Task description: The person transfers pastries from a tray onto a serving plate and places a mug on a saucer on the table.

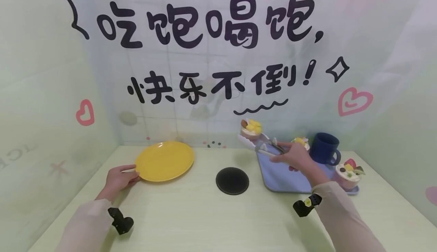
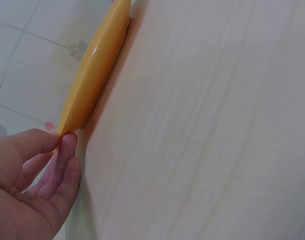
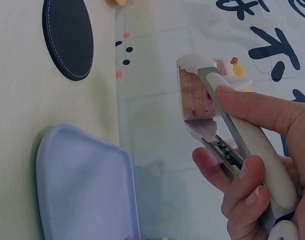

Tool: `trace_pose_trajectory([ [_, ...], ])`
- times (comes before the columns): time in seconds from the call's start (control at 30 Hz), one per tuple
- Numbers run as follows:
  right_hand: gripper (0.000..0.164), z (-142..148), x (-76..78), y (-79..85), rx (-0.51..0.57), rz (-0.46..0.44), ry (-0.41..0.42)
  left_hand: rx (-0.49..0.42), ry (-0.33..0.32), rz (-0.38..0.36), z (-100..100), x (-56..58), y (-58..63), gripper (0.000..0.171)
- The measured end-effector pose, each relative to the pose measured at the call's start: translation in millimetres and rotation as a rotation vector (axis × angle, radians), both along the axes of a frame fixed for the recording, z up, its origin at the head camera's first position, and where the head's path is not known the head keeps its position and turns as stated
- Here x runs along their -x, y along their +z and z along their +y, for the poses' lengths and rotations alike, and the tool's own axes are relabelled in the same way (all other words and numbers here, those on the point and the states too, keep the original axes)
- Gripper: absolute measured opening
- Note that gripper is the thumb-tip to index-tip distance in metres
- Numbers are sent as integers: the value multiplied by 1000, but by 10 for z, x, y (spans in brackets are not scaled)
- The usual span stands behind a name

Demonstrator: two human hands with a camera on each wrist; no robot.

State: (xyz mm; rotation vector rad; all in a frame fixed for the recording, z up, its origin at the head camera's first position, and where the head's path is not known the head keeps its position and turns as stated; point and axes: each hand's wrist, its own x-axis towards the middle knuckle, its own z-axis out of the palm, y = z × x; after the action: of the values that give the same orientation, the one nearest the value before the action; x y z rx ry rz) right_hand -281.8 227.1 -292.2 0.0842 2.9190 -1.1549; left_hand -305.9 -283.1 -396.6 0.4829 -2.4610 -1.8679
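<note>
My left hand (image 1: 117, 180) pinches the near left rim of a yellow plate (image 1: 165, 161) between thumb and fingers. In the left wrist view the plate (image 2: 95, 70) appears edge-on beside the tabletop. On the other side, my right hand (image 1: 297, 155) grips a pair of tongs (image 3: 262, 160) with pale handles. Their tips clasp a small cake (image 1: 250, 129) topped with cream and yellow fruit, held in the air above the back left corner of a blue tray (image 1: 283, 178). Pink-flecked sponge shows on the cake's side (image 3: 195, 97) in the right wrist view.
A dark blue mug (image 1: 322, 149) and a second yellow-topped cake (image 1: 301, 142) are at the tray's back. Another cake with red fruit (image 1: 348, 174) sits at its right. A black round coaster (image 1: 232, 180) lies between plate and tray. A printed backdrop (image 1: 218, 62) rises behind the table.
</note>
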Motion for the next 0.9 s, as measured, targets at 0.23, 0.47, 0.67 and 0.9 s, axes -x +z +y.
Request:
trace_pose_trajectory([
  [0.23,80,-128,53,5,41,15,22,4,12,-3,-22,-2,-14,56],
  [0.47,79,-214,83,-49,81,-8,21,0,3,7,-17,-19,-12,55],
  [0.67,79,-296,108,-106,89,2,26,-16,5,0,-12,-1,-11,54],
  [0.9,78,-437,125,-140,112,14,39,-3,5,-6,-5,1,-5,53],
])
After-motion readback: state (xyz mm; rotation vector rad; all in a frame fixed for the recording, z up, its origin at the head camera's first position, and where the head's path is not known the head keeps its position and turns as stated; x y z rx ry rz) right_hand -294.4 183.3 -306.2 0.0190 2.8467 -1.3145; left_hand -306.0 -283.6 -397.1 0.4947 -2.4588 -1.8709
